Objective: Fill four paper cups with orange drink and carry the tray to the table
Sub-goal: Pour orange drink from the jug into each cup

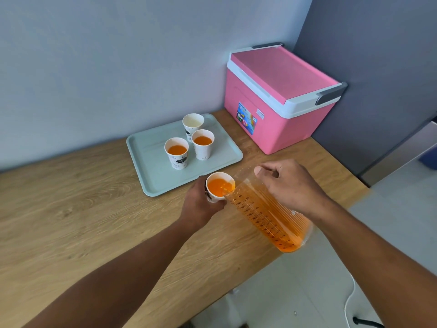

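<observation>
1. A paper cup [218,185], holding orange drink, sits in the grasp of the left hand [201,204], just in front of the tray's near edge, above the wooden counter [82,209].
2. The right hand [290,183] grips a clear measuring jug [267,214] by its top, tilted so its spout meets the cup's rim; orange drink fills much of the jug.
3. The pale green tray [146,147] lies on the counter near the wall and bears three cups: two filled cups [176,152] [203,144] side by side, and an empty cup [193,123] behind them.
4. A pink cooler box [279,98], lid closed, stands to the right of the tray in the corner.
</observation>
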Available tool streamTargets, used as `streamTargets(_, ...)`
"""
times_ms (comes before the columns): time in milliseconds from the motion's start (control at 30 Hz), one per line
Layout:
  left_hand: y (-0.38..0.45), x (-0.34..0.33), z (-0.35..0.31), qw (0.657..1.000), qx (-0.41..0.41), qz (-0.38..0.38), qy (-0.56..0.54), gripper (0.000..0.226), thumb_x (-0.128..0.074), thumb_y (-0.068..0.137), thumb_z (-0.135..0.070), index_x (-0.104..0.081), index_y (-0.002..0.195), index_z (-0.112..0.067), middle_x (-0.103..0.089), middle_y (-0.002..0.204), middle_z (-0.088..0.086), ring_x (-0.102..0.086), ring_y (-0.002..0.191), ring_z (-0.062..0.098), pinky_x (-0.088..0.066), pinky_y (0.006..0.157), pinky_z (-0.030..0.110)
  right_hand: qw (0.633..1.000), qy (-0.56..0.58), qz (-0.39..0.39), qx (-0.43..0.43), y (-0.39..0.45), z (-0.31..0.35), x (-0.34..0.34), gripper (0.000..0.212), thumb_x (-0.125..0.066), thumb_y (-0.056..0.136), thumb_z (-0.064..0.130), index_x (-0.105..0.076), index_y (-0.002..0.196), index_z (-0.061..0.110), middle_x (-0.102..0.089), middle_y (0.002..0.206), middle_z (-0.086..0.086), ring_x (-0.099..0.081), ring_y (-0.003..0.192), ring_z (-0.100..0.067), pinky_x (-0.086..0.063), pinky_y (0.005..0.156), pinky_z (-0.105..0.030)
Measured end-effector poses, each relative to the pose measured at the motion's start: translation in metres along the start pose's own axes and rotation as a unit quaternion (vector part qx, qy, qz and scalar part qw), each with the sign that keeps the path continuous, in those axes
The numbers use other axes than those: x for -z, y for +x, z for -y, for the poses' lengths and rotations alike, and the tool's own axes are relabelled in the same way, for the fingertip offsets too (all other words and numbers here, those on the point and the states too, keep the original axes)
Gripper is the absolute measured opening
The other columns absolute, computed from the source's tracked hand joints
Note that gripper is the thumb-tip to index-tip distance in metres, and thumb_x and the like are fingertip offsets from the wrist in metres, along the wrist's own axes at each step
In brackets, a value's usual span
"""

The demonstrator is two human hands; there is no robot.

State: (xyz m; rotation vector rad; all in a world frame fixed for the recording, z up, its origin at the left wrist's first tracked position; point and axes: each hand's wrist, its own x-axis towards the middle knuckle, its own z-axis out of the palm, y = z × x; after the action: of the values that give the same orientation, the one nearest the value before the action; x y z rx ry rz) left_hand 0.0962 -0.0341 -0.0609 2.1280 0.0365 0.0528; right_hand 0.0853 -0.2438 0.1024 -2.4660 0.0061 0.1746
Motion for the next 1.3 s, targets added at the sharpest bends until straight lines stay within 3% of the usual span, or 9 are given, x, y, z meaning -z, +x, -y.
streamTargets(133,0.001,0.004,-0.006,1.0,0.012,-0.003,-0.005,0.074,-0.093,0.069,-0.033,-0.052,0.13,-0.026,-0.064,0.126,-0.007,-0.061,0.11,0.013,-0.057,0.087,0.033,1.0,0.018,-0.006,0.001,0.0,0.0,0.002,0.04,-0.056,0.104,0.046,-0.069,0.136,0.026,-0.072,0.124,0.009,-0.063,0.103,-0.005,-0.046,0.067,-0.019)
streamTargets(267,0.002,0.007,-0.009,1.0,0.027,-0.012,-0.007,0.074,-0.093,0.07,-0.032,-0.051,0.131,-0.025,-0.063,0.127,-0.007,-0.06,0.111,0.014,-0.055,0.085,0.03,0.998,0.063,-0.014,-0.009,0.001,-0.004,0.0,0.026,-0.056,0.104,0.046,-0.076,0.114,0.034,-0.066,0.071,0.013,-0.064,0.069,-0.012,-0.051,0.059,-0.029)
streamTargets(400,0.004,0.012,-0.012,0.999,0.033,-0.029,-0.017,0.072,-0.093,0.069,-0.031,-0.054,0.129,-0.023,-0.065,0.125,-0.005,-0.062,0.11,0.015,-0.053,0.083,0.028,0.993,0.109,-0.026,-0.026,0.003,-0.008,-0.005,0.038,-0.055,0.105,0.043,-0.068,0.069,0.037,-0.04,0.046,0.015,-0.037,0.045,-0.006,-0.036,0.051,-0.028)
streamTargets(533,0.008,0.018,-0.011,0.998,0.037,-0.037,-0.017,0.07,-0.092,0.069,-0.033,-0.055,0.127,-0.022,-0.067,0.122,-0.004,-0.064,0.108,0.016,-0.058,0.087,0.035,0.987,0.146,-0.044,-0.043,0.004,-0.007,-0.011,0.036,-0.056,0.104,0.042,-0.07,0.075,0.025,-0.036,0.043,0.015,-0.032,0.041,-0.004,-0.033,0.045,-0.023)
streamTargets(700,0.013,0.027,-0.015,0.998,0.027,-0.049,-0.028,0.069,-0.091,0.071,-0.032,-0.054,0.128,-0.022,-0.067,0.122,-0.004,-0.065,0.108,0.016,-0.057,0.089,0.036,0.972,0.21,-0.095,-0.043,0.01,-0.005,-0.019,0.033,-0.059,0.102,0.044,-0.079,0.096,0.017,-0.053,0.061,0.003,-0.045,0.056,-0.009,-0.041,0.059,-0.03)
streamTargets(833,0.014,0.033,-0.019,0.997,0.024,-0.056,-0.042,0.072,-0.09,0.073,-0.029,-0.052,0.134,-0.02,-0.066,0.126,-0.003,-0.063,0.111,0.016,-0.056,0.09,0.035,0.962,0.245,-0.111,-0.042,0.015,0.001,-0.022,0.036,-0.06,0.102,0.042,-0.077,0.089,0.013,-0.052,0.054,0.003,-0.043,0.052,-0.012,-0.039,0.055,-0.033)
streamTargets(967,0.01,0.041,-0.017,0.997,0.021,-0.058,-0.045,0.074,-0.09,0.073,-0.028,-0.051,0.135,-0.021,-0.065,0.127,-0.004,-0.062,0.111,0.015,-0.054,0.091,0.033,0.961,0.242,-0.127,-0.036,0.02,0.006,-0.025,0.035,-0.062,0.101,0.042,-0.075,0.086,0.014,-0.076,0.096,-0.021,-0.061,0.076,-0.016,-0.058,0.07,-0.045)
streamTargets(1133,0.003,0.06,0.002,0.997,0.03,-0.073,-0.026,0.074,-0.092,0.07,-0.03,-0.053,0.132,-0.02,-0.065,0.12,-0.008,-0.063,0.106,0.013,-0.055,0.086,0.03,0.957,0.26,-0.128,-0.021,0.025,0.005,-0.03,0.037,-0.063,0.101,0.042,-0.074,0.088,0.009,-0.06,0.067,-0.019,-0.052,0.063,-0.017,-0.046,0.063,-0.036)
streamTargets(1300,0.002,0.094,0.031,0.995,0.053,-0.087,0.005,0.065,-0.092,0.068,-0.033,-0.057,0.121,-0.022,-0.066,0.109,-0.008,-0.064,0.094,0.01,-0.049,0.072,0.021,0.957,0.268,-0.111,-0.023,0.025,0.0,-0.035,0.028,-0.063,0.101,0.043,-0.075,0.081,0.028,-0.049,0.06,0.001,-0.043,0.051,-0.011,-0.04,0.057,-0.034)
